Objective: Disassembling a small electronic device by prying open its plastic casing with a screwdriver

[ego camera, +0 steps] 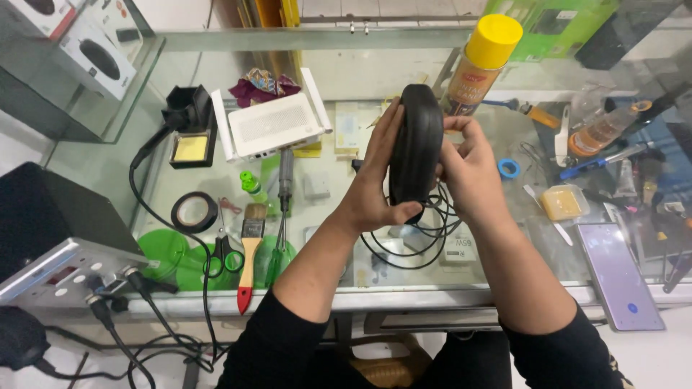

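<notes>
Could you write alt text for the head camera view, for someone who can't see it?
Two bare hands, left hand and right hand, hold a black rounded device upright over a cluttered glass workbench. A black cable hangs below it; a yellow-capped spray can stands behind.

Black device [417, 148] lower end hidden by left hand [375, 189]; phone [620, 277] partly cut by table edge; spray can [481, 65] base behind device.

Glass-topped workbench [216, 180] with metal front edge — glass display case [86, 101] at rear left; pale floor [670, 360] below.
</notes>
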